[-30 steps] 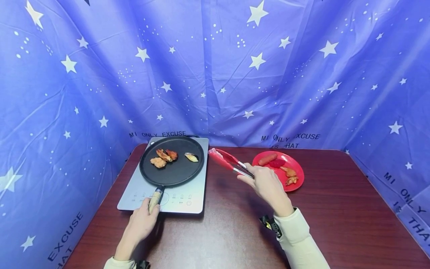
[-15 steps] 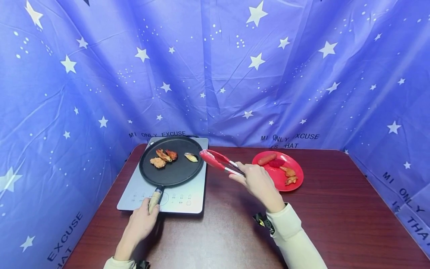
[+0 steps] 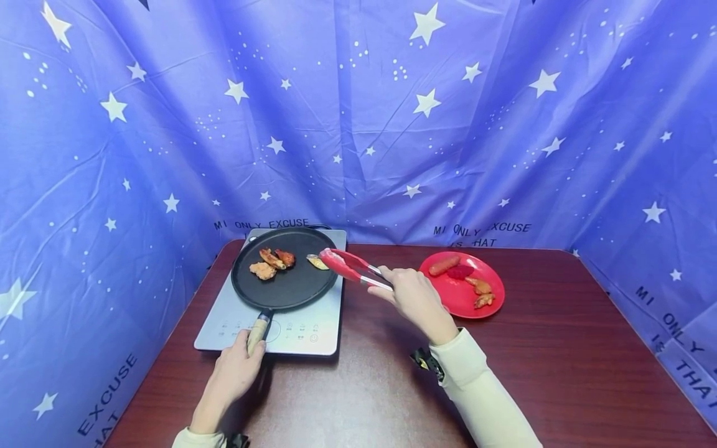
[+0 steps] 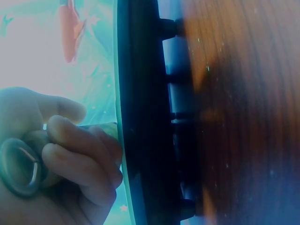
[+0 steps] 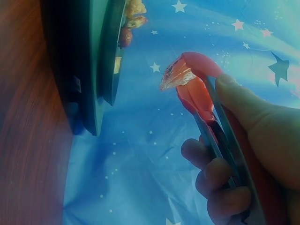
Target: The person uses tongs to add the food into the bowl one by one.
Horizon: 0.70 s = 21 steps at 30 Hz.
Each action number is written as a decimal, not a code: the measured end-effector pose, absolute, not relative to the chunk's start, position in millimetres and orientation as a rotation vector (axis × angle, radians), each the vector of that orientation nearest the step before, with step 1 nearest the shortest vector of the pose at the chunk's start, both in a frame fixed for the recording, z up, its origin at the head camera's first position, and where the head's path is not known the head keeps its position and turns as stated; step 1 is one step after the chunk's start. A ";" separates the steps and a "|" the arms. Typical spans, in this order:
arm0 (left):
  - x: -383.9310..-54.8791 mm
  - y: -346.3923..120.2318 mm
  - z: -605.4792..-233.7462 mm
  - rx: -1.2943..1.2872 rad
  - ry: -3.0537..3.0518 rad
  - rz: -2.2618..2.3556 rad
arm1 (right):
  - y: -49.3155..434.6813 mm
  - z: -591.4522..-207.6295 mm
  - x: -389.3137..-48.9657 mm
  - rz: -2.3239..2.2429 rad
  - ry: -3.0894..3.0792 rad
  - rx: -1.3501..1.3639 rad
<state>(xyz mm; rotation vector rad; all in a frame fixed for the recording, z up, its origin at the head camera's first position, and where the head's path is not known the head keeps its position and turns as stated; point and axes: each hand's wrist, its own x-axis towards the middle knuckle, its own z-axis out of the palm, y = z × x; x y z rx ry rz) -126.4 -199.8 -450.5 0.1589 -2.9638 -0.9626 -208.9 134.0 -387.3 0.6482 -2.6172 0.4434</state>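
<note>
Near the far edge of the table (image 3: 364, 386) sit cooktop (image 3: 329, 311) and red plate (image 3: 456, 294); left hand (image 3: 236, 371) wraps its fingers round the pan handle (image 3: 257, 333), right hand (image 3: 419, 303) grips tongs (image 3: 343, 268).

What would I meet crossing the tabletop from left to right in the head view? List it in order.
Bare left hand, round black frying pan, red-and-silver tongs, bare right hand, round red plate.

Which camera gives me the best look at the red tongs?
The right wrist view: the tongs loom large, tips close up, though the right hand covers part. The head view shows them smaller, also partly covered; the left wrist view shows only a hazy red end.
</note>
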 end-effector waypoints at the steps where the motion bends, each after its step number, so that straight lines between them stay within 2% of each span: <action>1: -126.5 -199.7 -450.4 0.158 -2.965 -0.965 | 132.7 -387.5 -209.7 0.439 -2.614 0.651; 21: -127.0 -200.5 -451.8 0.147 -2.969 -0.961 | 112.6 -390.0 -229.8 0.323 -2.632 0.677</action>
